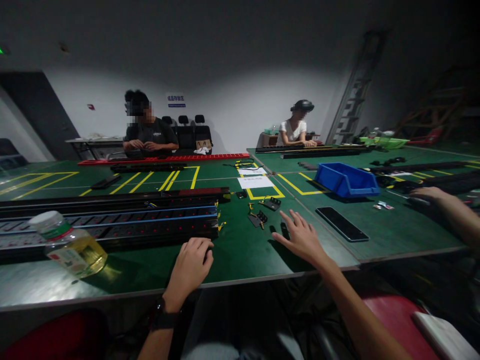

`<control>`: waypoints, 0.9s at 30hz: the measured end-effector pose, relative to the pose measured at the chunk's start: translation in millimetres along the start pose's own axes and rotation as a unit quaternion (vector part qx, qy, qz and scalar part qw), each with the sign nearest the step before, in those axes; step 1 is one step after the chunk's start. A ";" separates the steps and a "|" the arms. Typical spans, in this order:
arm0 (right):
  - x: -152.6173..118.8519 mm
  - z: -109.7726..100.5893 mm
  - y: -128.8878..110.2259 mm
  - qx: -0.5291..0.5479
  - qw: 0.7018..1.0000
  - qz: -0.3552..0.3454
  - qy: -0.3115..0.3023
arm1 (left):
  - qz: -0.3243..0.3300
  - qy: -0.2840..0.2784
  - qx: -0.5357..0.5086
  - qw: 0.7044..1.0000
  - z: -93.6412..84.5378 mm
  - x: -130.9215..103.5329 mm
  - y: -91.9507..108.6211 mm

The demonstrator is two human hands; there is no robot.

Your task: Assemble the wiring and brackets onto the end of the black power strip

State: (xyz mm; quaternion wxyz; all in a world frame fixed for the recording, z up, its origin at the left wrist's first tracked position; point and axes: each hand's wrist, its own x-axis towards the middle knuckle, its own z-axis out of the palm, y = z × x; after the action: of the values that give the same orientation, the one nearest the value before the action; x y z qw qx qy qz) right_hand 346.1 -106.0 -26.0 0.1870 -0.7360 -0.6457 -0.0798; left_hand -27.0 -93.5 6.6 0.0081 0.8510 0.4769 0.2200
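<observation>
1. Head view, left hand (pixel 190 263): held low over the near part of the green table (pixel 240 260), back of the hand up, fingers bent and close together. A dark patch shows between thumb and forefinger; whether it is a held item or shadow, cannot tell. A dark band (pixel 165 319) is on the wrist.
2. Right hand (pixel 301 238): palm down, fingers extended and spread, thumb well out to the side. No item seen in its grasp. Contact with the table cannot be confirmed.
3. Small black part (pixel 285 231): on the table, just beside the right hand, between thumb and forefinger.
4. Brackets: one dark bracket (pixel 257 218) and a second bracket (pixel 271 203) lie beyond the hands, near each other, with yellow pieces about them.
5. Rails (pixel 202 226): long, dark, side by side on the left; their ends are near the left hand. Bottle (pixel 77 247) with yellow liquid stands tilted in view at their near side.
6. Phone (pixel 342 224): flat, right of the right hand. Blue bin (pixel 347 181) sits beyond it.
7. Co-worker's hand (pixel 427 195): at the right edge, over dark items. Two persons are across the table.
</observation>
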 end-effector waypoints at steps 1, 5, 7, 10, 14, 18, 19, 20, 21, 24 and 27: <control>5.6 2.3 1.8 0.001 1.000 -0.002 -0.017 | -0.001 0.000 0.000 1.000 0.2 0.0 -0.1; 29.6 15.5 -12.3 0.012 0.999 -0.021 -0.044 | -0.005 0.006 -0.009 1.000 1.5 0.0 -1.1; 42.0 21.2 -26.3 0.006 0.998 -0.028 -0.050 | -0.004 0.009 -0.014 1.000 2.2 -0.1 -1.5; 60.9 26.4 -45.3 -0.009 0.997 -0.044 -0.067 | -0.003 0.011 -0.016 1.000 2.4 0.2 -1.6; 90.0 33.4 -55.9 -0.022 0.996 -0.044 -0.076 | -0.005 0.003 -0.012 1.000 1.8 0.7 -1.1; 124.0 45.8 -50.3 -0.046 0.994 -0.024 -0.096 | -0.010 0.002 -0.016 1.000 2.4 0.7 -0.9; 132.6 48.8 -47.8 -0.052 0.993 -0.023 -0.102 | -0.010 0.002 -0.017 1.000 2.8 0.6 -1.0; 141.1 51.3 -45.3 -0.058 0.992 -0.023 -0.106 | -0.009 0.002 -0.017 1.000 3.3 0.5 -1.2; 149.2 53.1 -43.2 -0.061 0.992 -0.025 -0.110 | -0.008 0.000 -0.018 1.000 3.8 0.4 -1.4; 169.9 55.0 -41.4 -0.062 0.992 -0.025 -0.106 | -0.009 -0.004 -0.018 1.000 5.2 0.0 -2.4; 182.5 54.9 -49.4 -0.061 0.996 -0.011 -0.066 | -0.013 0.000 -0.022 1.000 6.2 -0.5 -3.3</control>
State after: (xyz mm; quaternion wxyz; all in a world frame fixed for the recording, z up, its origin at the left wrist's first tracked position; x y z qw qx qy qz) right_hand 318.9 87.6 -2.4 0.0974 -0.7428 -0.6584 -0.0724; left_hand -27.5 -90.9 0.2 0.0302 0.8445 0.4826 0.2301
